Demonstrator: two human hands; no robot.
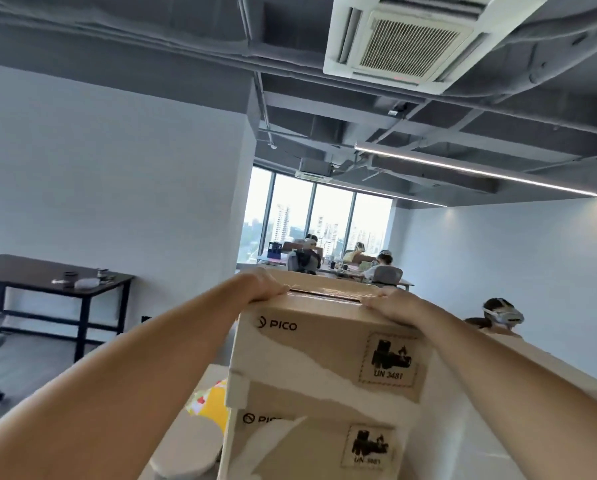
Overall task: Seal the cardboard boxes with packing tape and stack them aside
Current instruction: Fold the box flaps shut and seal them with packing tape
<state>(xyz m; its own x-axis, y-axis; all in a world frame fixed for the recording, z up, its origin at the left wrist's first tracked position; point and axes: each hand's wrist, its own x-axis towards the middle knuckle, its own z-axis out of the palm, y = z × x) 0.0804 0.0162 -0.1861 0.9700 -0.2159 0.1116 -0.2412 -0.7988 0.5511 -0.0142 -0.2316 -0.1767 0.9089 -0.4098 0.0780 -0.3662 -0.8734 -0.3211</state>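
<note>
Upper box [324, 344], stacked on lower box [290, 445]. Hands apart: left hand [267, 288] and right hand [392, 304] grip its top edge, fingers curled.

Both arms reach up to the upper box [324, 344], which sits on a lower box [307, 445]. The left hand [265, 289] and the right hand [390, 303] grip its top near corners. A dark table [47, 271] stands by the left wall. Beyond are windows [317, 216] and seated people.
</note>
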